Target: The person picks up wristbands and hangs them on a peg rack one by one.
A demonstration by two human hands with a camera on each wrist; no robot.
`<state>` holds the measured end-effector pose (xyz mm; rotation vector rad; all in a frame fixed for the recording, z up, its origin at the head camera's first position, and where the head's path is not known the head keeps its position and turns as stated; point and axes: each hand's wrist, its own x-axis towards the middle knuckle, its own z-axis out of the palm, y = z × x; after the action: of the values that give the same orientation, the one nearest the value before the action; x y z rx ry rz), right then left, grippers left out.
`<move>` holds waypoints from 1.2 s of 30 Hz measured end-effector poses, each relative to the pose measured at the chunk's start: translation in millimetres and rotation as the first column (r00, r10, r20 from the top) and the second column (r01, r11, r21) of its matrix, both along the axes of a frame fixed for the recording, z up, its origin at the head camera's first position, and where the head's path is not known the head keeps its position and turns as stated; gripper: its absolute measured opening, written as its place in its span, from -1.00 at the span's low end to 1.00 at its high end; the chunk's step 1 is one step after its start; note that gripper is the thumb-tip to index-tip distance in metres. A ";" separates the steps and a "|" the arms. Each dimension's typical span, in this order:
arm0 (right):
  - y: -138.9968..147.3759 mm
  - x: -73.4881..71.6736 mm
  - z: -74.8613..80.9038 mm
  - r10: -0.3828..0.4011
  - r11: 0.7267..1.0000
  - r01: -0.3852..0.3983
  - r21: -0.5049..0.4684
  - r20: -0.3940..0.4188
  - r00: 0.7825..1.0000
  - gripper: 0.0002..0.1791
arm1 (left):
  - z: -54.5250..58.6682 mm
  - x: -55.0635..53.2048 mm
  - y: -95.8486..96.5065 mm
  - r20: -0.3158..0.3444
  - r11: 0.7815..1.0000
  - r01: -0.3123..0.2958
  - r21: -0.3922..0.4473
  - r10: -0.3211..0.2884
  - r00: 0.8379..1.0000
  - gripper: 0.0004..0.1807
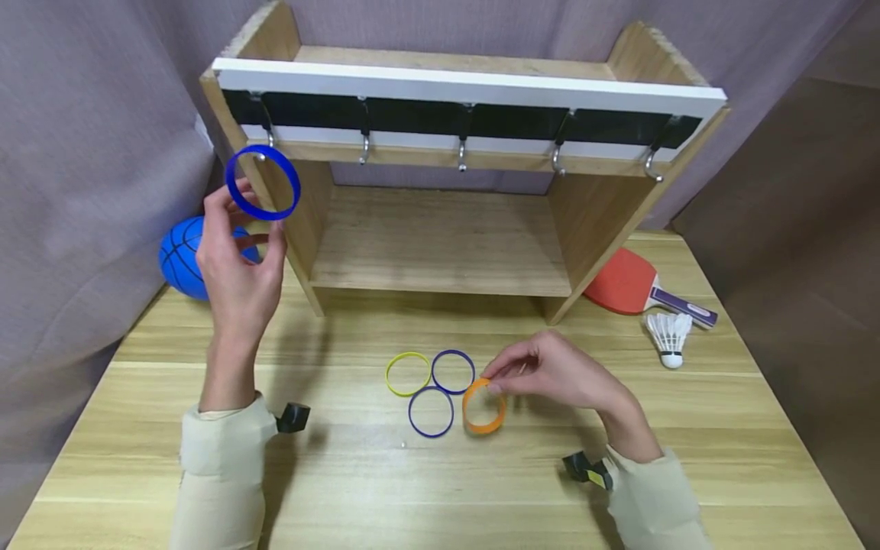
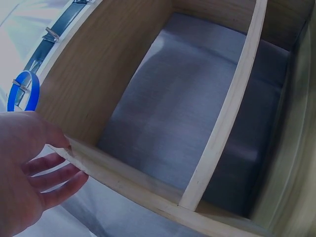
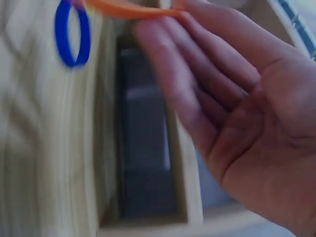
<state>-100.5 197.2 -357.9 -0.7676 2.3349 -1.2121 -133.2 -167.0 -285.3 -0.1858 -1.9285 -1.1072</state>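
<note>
A blue ring (image 1: 299, 187) hangs at the leftmost hook of the rack, its loop around the hook tip in the left wrist view. My left hand (image 1: 242, 279) is right below and behind it, fingers spread and loosely bent, thumb tip close to its lower edge. Those fingers overlap the edge of the side panel (image 2: 128, 195) in the left wrist view. Over the table, my right hand (image 1: 553, 372) pinches an orange ring (image 1: 484, 429) by its upper edge between thumb and fingers. Left of it lie two dark blue rings (image 1: 410, 416) and a yellow ring (image 1: 387, 374).
The wooden shelf (image 1: 440, 241) stands at the back, with several metal hooks (image 1: 462, 153) along its front strip. A blue ball (image 1: 182, 260) sits left of it. On the right are a red paddle (image 1: 622, 283) and a white shuttlecock (image 1: 669, 336).
</note>
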 end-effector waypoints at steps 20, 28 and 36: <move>-138.7 -30.4 107.7 -0.307 0.350 0.263 -0.899 0.155 0.939 -0.78 | 2.0 1.7 0.6 -0.007 1.000 0.022 0.003 -0.021 1.000 -0.59; -151.3 -39.3 113.7 -0.395 0.292 0.325 -0.900 0.196 0.898 -0.73 | 1.3 1.5 -0.4 -0.019 0.999 0.024 -0.027 -0.024 1.000 -0.59; -151.4 -44.3 108.6 -0.409 0.304 0.341 -0.890 0.202 0.890 -0.72 | 2.1 1.4 -0.7 -0.010 0.999 0.023 -0.025 -0.023 1.000 -0.60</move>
<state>-144.8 45.7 -249.3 -0.5062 1.7261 -2.8518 -131.7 -167.7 -283.2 -0.2270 -1.9359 -1.0959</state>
